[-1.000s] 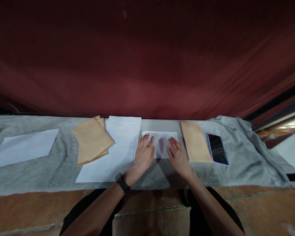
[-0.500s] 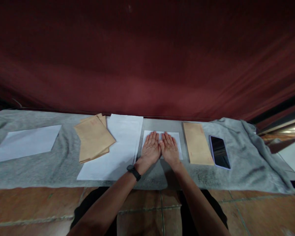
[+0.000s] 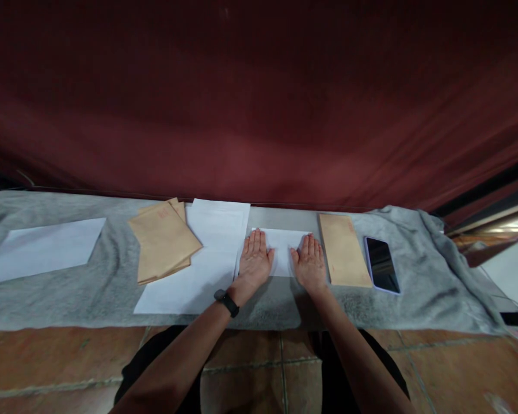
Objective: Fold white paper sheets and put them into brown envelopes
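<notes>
A small white sheet of paper (image 3: 282,253), which looks folded, lies flat in front of me on the grey cloth. My left hand (image 3: 256,259) rests palm down over its left end, fingers stretched out and thumb apart. Over the right end lies my right hand (image 3: 309,264), also flat, with its fingers extended. The paper's middle shows between the two hands, while both its ends are partly covered. Just right of my right hand is a brown envelope stack (image 3: 345,250). Larger white sheets (image 3: 216,270) lie left of my left hand.
More brown envelopes (image 3: 164,238) lie fanned over the large sheets. A separate white sheet (image 3: 47,250) is at the far left. A phone (image 3: 382,264) lies right of the envelope stack. The grey cloth (image 3: 435,276) is rumpled at right; a dark red curtain (image 3: 250,115) hangs behind.
My hands have slid apart from the paper's middle, the left one to the left end and the right one to the right end. More of the paper's middle now shows.
</notes>
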A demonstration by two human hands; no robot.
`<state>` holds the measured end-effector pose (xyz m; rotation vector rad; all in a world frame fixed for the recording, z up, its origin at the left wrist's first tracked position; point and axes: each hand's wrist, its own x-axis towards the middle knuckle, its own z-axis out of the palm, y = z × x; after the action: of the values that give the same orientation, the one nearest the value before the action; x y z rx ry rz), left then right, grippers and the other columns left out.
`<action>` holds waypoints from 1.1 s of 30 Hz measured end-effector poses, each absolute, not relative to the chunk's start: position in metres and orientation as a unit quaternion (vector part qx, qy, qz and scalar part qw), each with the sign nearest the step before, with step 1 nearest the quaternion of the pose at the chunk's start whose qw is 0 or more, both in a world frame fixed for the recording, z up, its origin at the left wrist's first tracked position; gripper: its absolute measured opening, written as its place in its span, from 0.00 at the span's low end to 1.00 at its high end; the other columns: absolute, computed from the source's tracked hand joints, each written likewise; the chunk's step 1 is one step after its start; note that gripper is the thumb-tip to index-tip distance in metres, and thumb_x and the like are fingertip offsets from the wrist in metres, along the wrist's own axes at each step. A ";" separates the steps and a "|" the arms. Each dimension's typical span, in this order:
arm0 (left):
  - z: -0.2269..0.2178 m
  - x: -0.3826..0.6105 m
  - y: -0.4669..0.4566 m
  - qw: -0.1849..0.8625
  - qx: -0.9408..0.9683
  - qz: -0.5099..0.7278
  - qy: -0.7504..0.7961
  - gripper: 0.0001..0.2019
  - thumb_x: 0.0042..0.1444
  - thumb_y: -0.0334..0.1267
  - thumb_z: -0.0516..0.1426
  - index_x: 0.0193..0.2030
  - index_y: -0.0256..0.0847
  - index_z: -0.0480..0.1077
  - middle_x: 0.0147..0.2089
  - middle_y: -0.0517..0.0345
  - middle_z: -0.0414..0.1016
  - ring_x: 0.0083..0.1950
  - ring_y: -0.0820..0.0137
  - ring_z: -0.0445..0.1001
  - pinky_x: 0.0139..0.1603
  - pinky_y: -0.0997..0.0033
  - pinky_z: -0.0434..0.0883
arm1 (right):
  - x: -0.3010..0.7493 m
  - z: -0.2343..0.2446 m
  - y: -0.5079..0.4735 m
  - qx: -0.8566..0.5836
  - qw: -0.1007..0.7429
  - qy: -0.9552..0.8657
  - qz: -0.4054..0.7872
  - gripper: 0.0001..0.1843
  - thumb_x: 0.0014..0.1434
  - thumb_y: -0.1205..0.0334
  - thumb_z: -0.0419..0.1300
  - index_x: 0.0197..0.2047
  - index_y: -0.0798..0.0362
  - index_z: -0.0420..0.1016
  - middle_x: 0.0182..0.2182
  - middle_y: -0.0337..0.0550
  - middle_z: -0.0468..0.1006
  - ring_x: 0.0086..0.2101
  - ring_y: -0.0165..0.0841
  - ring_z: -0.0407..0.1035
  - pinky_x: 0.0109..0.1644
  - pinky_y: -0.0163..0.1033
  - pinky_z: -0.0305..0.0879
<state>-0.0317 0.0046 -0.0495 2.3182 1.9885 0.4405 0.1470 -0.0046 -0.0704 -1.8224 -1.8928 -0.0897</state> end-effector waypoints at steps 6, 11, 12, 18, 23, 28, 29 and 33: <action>-0.043 -0.026 0.001 0.015 0.756 0.153 0.636 0.30 0.70 0.40 0.42 0.73 0.20 0.50 0.75 0.31 0.50 0.78 0.54 0.43 0.77 0.48 0.46 | 0.145 -0.057 -0.007 -0.673 0.263 -0.691 0.017 0.34 0.74 0.51 0.39 0.71 0.70 0.57 0.69 0.70 0.57 0.70 0.51 0.51 0.71 0.63 0.50; -0.047 -0.004 0.010 0.023 0.827 0.137 0.544 0.29 0.68 0.34 0.43 0.74 0.29 0.52 0.76 0.39 0.53 0.78 0.58 0.47 0.76 0.49 0.51 | 0.123 -0.046 0.001 -0.590 0.258 -0.756 0.118 0.33 0.75 0.52 0.33 0.71 0.60 0.59 0.70 0.54 0.61 0.70 0.38 0.51 0.73 0.53 0.49; -0.048 -0.001 0.012 0.022 0.833 0.127 0.537 0.29 0.67 0.34 0.44 0.74 0.29 0.52 0.76 0.39 0.52 0.78 0.57 0.47 0.76 0.49 0.52 | 0.119 -0.045 0.003 -0.587 0.251 -0.759 0.128 0.33 0.75 0.52 0.33 0.72 0.59 0.58 0.70 0.53 0.61 0.70 0.37 0.52 0.73 0.51 0.48; -0.050 0.001 0.016 0.007 0.835 0.107 0.540 0.28 0.68 0.34 0.44 0.73 0.27 0.53 0.76 0.38 0.50 0.78 0.57 0.46 0.76 0.50 0.49 | 0.114 -0.053 0.006 -0.627 0.209 -0.748 0.065 0.33 0.75 0.52 0.32 0.71 0.62 0.59 0.70 0.55 0.60 0.70 0.39 0.52 0.73 0.51 0.47; -0.049 -0.012 0.012 -0.009 0.816 0.130 0.563 0.28 0.69 0.36 0.42 0.72 0.23 0.53 0.75 0.36 0.52 0.78 0.57 0.46 0.76 0.52 0.50 | 0.127 -0.067 0.005 -0.627 0.194 -0.753 -0.040 0.35 0.75 0.51 0.36 0.70 0.70 0.59 0.69 0.66 0.58 0.69 0.48 0.53 0.71 0.55 0.50; -0.051 -0.021 0.010 -0.010 0.794 0.137 0.593 0.30 0.69 0.41 0.43 0.73 0.23 0.53 0.75 0.36 0.53 0.78 0.58 0.46 0.76 0.54 0.50 | 0.136 -0.074 0.003 -0.637 0.207 -0.737 -0.092 0.36 0.74 0.50 0.40 0.70 0.72 0.57 0.68 0.70 0.59 0.68 0.51 0.56 0.69 0.57 0.54; -0.052 -0.023 0.009 -0.010 0.792 0.136 0.595 0.30 0.69 0.42 0.44 0.73 0.23 0.53 0.75 0.36 0.53 0.78 0.57 0.46 0.76 0.54 0.49 | 0.138 -0.075 0.002 -0.637 0.210 -0.735 -0.098 0.36 0.74 0.49 0.40 0.71 0.72 0.56 0.68 0.71 0.59 0.68 0.51 0.56 0.68 0.57 0.55; -0.053 -0.028 0.005 -0.008 0.779 0.139 0.611 0.30 0.69 0.41 0.43 0.73 0.23 0.52 0.75 0.37 0.52 0.78 0.57 0.47 0.76 0.53 0.50 | 0.149 -0.078 -0.002 -0.636 0.225 -0.731 -0.102 0.37 0.74 0.48 0.42 0.71 0.72 0.54 0.68 0.72 0.58 0.68 0.53 0.55 0.67 0.59 0.57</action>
<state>-0.0284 0.0052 -0.0529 2.4599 1.9311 0.4385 0.1486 -0.0024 -0.0783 -1.7555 -2.0165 -0.2818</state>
